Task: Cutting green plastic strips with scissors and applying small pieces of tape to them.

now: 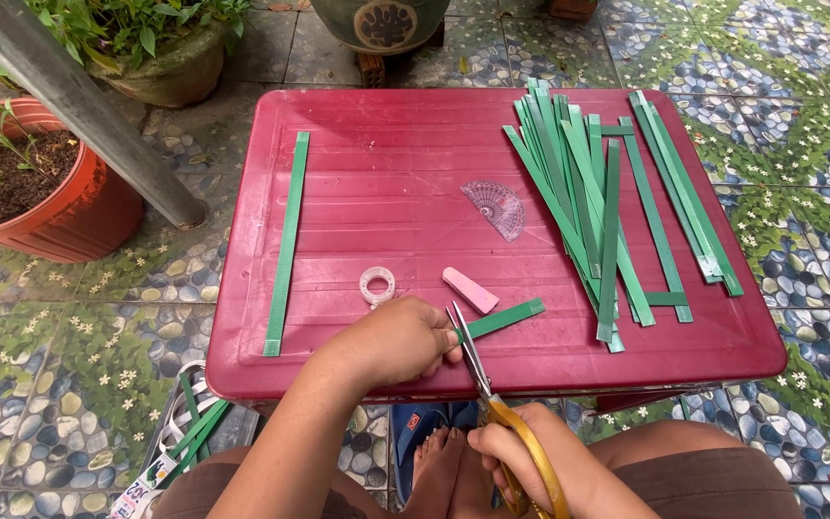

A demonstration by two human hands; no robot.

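Head view: the left hand [398,338] pinches a short green strip [501,319] at the near edge of the red table [386,154]. The right hand [521,452], just below that edge, grips yellow-handled scissors [492,404] — blades parted around the strip. On the table past the strip lie a pink eraser [470,289], a tape roll [377,284], a protractor [496,207] and — farther right — a pile of green strips [607,202].

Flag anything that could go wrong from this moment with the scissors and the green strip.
1. The left hand pinches the short green strip right beside the open scissors; its fingers could get nicked.
2. The strip's free end lies unsupported, so it may twist and cut crooked.
3. The pink eraser and tape roll sit close and could be knocked.
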